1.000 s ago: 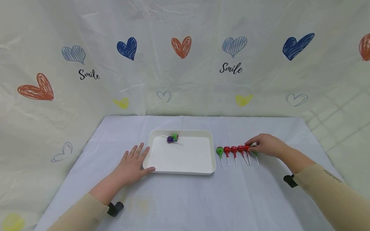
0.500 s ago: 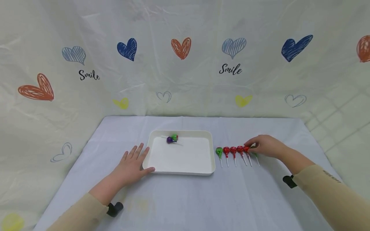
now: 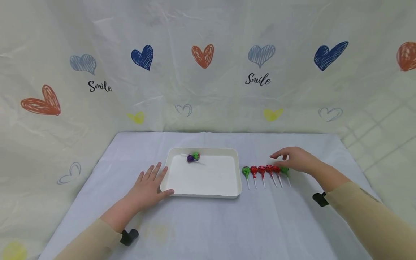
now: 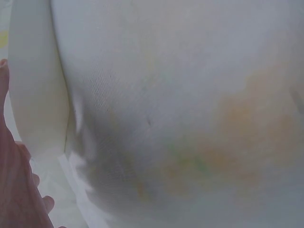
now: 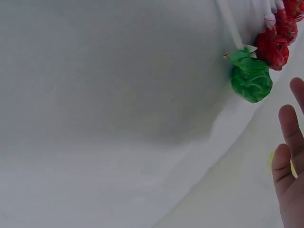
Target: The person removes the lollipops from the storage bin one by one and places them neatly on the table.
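Note:
My left hand (image 3: pixel 146 186) lies with fingers spread at the left side of a white tray (image 3: pixel 208 195), its thumb on the front left corner. Inside the tray lie a purple lollipop (image 3: pixel 190 158) and a green lollipop (image 3: pixel 196 155). To the right, red lollipops (image 3: pixel 261 169) form a row on the cloth, between a green-wrapped lollipop (image 3: pixel 246 172) at one end and another green lollipop (image 5: pixel 251 80) at the other. Just behind that right end hovers my right hand (image 3: pixel 297 159), fingers loosely extended and holding nothing.
A white cloth (image 3: pixel 208 227) covers the table, with faint stains (image 4: pixel 242 128) near the front left. Behind it hangs a pale sheet (image 3: pixel 221 94) printed with hearts. Black wrist cameras sit at both sleeves.
My right hand has let go of the lollipops at the row's right end and lifted away, uncovering the green one. My left hand stays at the tray.

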`<state>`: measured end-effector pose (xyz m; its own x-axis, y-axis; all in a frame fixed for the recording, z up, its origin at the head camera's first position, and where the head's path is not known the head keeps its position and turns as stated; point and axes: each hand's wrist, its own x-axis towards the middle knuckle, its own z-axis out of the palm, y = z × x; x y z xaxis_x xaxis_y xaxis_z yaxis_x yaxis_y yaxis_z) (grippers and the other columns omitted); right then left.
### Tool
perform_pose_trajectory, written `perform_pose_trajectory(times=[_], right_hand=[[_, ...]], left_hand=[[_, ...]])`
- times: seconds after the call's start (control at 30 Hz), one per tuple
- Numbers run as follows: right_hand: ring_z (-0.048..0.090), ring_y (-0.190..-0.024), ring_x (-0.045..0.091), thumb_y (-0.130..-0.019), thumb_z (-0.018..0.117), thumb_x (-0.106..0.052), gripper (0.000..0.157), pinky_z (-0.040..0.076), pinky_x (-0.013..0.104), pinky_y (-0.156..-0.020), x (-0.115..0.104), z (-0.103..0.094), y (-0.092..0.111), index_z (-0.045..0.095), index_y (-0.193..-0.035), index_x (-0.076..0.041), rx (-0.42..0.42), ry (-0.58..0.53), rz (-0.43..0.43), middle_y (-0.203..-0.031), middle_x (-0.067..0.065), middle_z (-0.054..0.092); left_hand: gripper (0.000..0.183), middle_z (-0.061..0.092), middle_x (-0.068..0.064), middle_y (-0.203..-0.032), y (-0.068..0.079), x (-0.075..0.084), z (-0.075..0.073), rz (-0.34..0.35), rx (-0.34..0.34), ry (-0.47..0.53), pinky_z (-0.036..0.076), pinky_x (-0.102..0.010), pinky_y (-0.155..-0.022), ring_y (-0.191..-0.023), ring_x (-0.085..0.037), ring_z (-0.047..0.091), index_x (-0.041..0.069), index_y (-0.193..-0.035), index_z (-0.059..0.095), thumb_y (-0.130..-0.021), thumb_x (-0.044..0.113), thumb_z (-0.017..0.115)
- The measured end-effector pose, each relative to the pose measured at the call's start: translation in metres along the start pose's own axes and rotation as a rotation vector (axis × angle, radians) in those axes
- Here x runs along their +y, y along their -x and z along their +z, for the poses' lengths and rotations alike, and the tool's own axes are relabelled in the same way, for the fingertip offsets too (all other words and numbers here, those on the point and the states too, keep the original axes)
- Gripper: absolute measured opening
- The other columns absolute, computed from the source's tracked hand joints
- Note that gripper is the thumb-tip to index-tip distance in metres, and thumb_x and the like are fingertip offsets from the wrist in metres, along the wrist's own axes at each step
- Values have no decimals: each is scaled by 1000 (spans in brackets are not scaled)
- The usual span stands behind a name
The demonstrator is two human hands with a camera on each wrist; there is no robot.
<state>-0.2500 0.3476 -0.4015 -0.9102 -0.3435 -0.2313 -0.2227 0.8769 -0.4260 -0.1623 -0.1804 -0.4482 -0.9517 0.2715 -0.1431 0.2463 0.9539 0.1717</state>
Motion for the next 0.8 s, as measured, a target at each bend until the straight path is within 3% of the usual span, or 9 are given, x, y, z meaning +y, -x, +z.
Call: perform_pose_trajectory(times=[0.47, 0.8], right_hand=[[55, -94, 21, -90, 74, -35, 39, 52, 31, -71, -46, 1, -25, 71, -125, -19, 8, -38, -59, -123, 7, 66], [59, -88, 18, -88, 77, -33, 36, 53, 31, -71, -96, 7, -54, 74, -121, -20, 11, -57, -169, -114, 2, 70]], left_hand=[[104, 9, -16, -165, -1, -4, 5, 16, 34, -16, 7, -64, -116, -150, -41, 9, 13, -159, 21, -85, 83, 40], [101, 12, -17, -165, 4, 1, -1, 17, 74, -40, 9, -64, -116, -149, -42, 12, 9, -158, 25, -87, 78, 47]])
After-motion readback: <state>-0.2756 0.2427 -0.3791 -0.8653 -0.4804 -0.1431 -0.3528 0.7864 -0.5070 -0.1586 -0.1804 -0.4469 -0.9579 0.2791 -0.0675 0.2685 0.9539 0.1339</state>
